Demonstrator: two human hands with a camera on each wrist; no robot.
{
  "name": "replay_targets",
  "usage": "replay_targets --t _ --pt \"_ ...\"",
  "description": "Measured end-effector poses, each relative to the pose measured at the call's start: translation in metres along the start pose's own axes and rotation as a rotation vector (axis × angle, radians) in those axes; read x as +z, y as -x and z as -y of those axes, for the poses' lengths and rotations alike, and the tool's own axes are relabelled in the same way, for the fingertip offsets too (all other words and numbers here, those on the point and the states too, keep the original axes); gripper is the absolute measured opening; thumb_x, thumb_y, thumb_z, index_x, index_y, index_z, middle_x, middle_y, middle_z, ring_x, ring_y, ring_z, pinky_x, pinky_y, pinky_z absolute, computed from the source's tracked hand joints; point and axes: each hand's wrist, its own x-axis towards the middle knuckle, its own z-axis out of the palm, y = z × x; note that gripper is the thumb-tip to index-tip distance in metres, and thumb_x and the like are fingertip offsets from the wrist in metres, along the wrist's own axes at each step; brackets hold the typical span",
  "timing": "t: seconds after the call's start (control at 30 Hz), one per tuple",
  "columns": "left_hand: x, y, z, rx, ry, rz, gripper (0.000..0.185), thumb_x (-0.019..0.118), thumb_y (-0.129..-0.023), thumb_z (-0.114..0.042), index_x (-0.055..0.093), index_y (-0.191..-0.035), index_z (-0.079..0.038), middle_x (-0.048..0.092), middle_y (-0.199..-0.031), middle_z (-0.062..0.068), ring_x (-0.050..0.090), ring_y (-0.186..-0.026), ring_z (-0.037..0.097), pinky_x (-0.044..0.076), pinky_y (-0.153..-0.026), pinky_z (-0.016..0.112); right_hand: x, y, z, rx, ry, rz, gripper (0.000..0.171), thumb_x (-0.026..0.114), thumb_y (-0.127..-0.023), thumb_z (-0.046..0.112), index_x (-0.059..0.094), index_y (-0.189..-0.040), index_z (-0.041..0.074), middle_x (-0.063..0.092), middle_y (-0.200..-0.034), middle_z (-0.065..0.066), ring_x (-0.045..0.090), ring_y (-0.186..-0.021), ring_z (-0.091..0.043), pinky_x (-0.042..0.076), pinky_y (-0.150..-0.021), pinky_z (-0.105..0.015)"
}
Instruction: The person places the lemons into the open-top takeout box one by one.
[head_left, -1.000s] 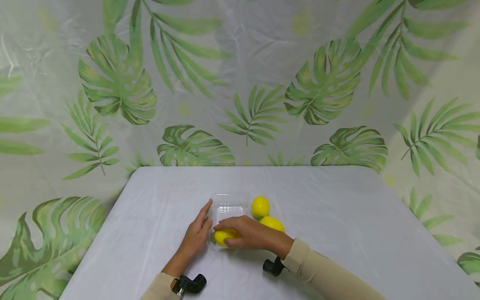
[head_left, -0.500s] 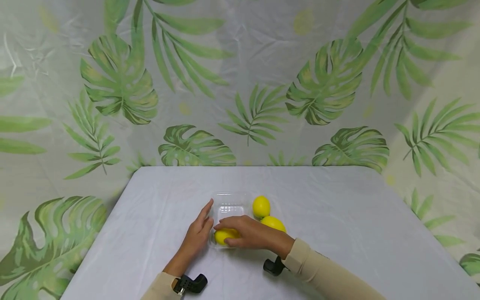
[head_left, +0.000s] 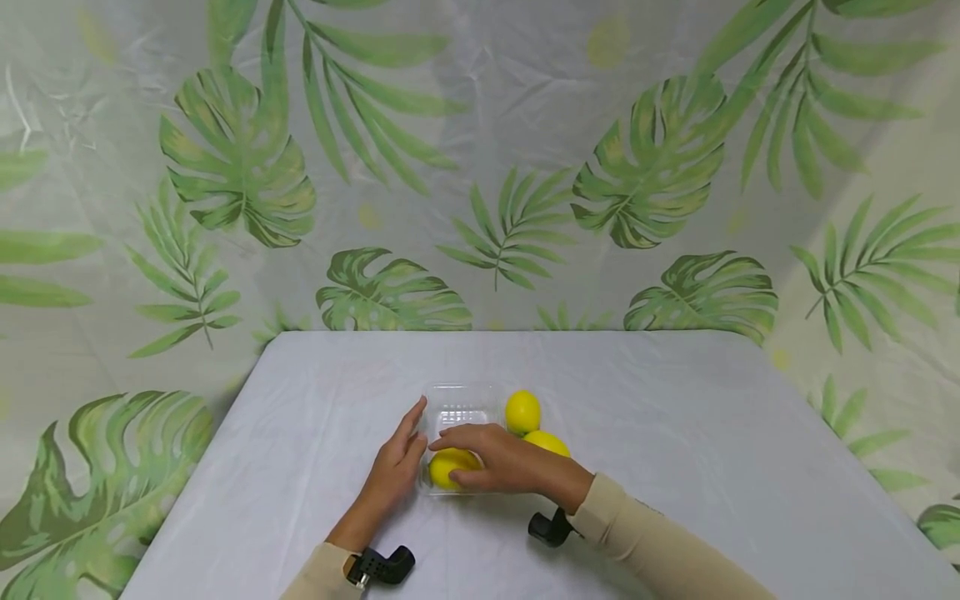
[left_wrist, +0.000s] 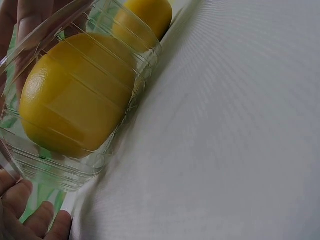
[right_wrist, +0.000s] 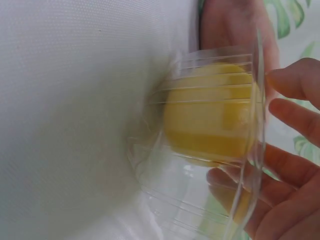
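Since a moment ago, our right hand (head_left: 504, 465) has lifted its fingers off the lemon (head_left: 451, 467), so more of the yellow fruit now shows in the head view; before, the fingers lay flat over it. We judge from this that the lemon has been set down inside the clear plastic tray (head_left: 460, 404) and the hand is letting go. The fingers are now loosely spread and arched over the fruit, with the thumb low beside it; we cannot tell whether any fingertip touches the skin.

The lemon sits in the near end of the tray, close to us. Its long axis runs roughly left to right across the tray, its ends pointing toward our two hands. In the left wrist view the lemon (left_wrist: 75, 92) shows through the ribbed tray wall, resting on the tray floor.

Our left hand (head_left: 396, 471) has not moved. It lies with straight fingers along the left side of the tray, touching its wall and steadying it.

Two more lemons lie on the white tabletop (head_left: 675, 433) just right of the tray: one (head_left: 522, 412) farther from us, one (head_left: 546, 442) nearer, partly hidden behind our right hand. Behind the tabletop hangs a leaf-print curtain (head_left: 480, 167).
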Motion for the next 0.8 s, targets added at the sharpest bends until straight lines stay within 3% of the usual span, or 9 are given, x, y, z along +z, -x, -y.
replay_targets --t 0.33,0.8 --pt "0.0 0.0 0.0 0.0 0.027 0.003 0.052 0.044 -0.101 -0.009 0.032 -0.151 -0.015 0.032 -0.155 0.004 0.031 -0.141 0.025 0.028 -0.112 0.047 -0.009 0.009 0.0 0.018 0.002 -0.031 0.042 0.064 -0.093 0.018 0.057 -0.134 0.014 0.054 -0.138 -0.001 0.047 -0.131 -0.016 0.038 -0.11 -0.034" --pt "0.001 0.0 0.001 0.006 0.025 0.003 0.052 0.043 -0.101 -0.008 0.032 -0.152 -0.015 0.032 -0.155 0.004 0.032 -0.141 0.026 0.029 -0.112 0.047 -0.023 0.025 -0.008 -0.042 0.017 -0.116 0.041 0.065 -0.092 0.018 0.058 -0.132 0.011 0.055 -0.136 -0.001 0.049 -0.128 -0.017 0.041 -0.107 -0.035"
